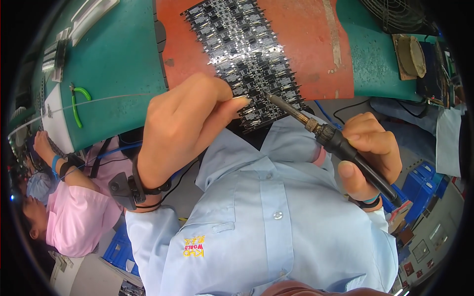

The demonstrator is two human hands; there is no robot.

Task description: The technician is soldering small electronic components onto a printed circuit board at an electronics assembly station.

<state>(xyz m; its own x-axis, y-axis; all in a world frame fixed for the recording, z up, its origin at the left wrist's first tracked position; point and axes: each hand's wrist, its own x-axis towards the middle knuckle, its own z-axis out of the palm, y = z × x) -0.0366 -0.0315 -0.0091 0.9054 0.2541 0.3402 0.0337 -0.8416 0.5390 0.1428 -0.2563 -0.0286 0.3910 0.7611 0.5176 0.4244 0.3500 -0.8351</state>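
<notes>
A long panel of black circuit boards, crowded with small metal parts, lies on an orange-red mat. My right hand grips the black handle of a soldering iron. The iron's tip points up and left, at the near part of the panel; whether it touches is too small to tell. Over the panel's left edge, my left hand pinches thin solder wire between thumb and fingertips. The wire trails off to the left, and its short end shows close to the iron's tip.
Green-handled cutters lie on the green bench at left. At the far right are a fan and a round tan pad in a holder. A person in a pink shirt sits to my left. Blue bins stand at lower right.
</notes>
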